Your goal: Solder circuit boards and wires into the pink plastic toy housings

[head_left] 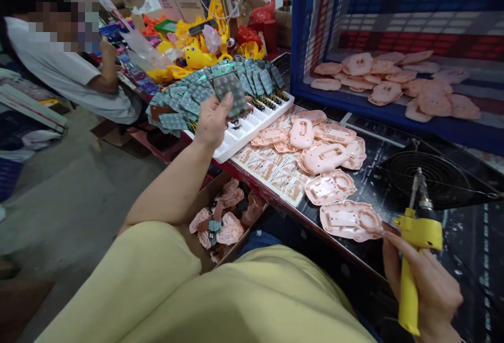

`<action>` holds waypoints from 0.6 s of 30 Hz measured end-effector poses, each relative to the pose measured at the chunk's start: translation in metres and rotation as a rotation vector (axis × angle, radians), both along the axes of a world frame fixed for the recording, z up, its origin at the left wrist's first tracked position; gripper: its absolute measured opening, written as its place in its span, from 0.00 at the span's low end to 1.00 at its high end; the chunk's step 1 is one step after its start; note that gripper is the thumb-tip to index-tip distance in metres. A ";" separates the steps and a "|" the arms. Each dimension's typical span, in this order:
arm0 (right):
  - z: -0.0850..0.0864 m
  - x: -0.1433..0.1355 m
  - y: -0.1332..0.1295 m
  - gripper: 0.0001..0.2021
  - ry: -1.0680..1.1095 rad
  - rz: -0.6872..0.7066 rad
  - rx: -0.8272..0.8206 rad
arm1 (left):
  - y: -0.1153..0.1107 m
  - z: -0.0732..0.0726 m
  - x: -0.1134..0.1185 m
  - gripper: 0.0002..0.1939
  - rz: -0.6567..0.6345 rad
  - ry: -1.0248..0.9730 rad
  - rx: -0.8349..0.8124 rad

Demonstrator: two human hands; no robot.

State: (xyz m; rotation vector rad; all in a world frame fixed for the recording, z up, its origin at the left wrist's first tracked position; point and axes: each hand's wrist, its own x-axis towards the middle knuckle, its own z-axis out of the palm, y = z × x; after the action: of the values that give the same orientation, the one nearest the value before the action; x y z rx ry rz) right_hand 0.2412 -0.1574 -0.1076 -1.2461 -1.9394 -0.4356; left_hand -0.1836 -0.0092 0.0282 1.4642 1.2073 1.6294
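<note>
My left hand [212, 122] is closed on a flat grey-green circuit board [230, 91], raised over a white foam tray [255, 127]. Rows of similar boards [189, 99] with thin wires stand in and behind that tray. Over at the right, my right hand [421, 274] grips a yellow soldering gun [421, 232], its metal tip pointing up and away. The fingertips of this hand reach the edge of the nearest pink plastic shell [350, 220], which lies hollow side up. Another pink shell [329, 187] lies just behind it, and several more are piled farther back.
A blue crate [299, 75] with pink shells inside stands at the back right. Below the table edge sits a cardboard box [205, 196] of shells and parts. A round black coil [394, 172] lies right. Yellow toy parts [199, 56] and a seated person [74, 70] are beyond.
</note>
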 end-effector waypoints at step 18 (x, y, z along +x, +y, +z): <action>0.051 -0.033 -0.014 0.33 0.310 0.317 -0.080 | -0.088 -0.072 0.191 0.45 -1.148 -0.419 -1.004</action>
State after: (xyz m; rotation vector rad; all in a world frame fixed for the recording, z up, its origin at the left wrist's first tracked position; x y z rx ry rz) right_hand 0.2077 -0.1711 -0.0565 -0.9643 -1.8539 -0.0010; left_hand 0.0072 -0.0972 -0.0438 0.7692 0.5324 0.3550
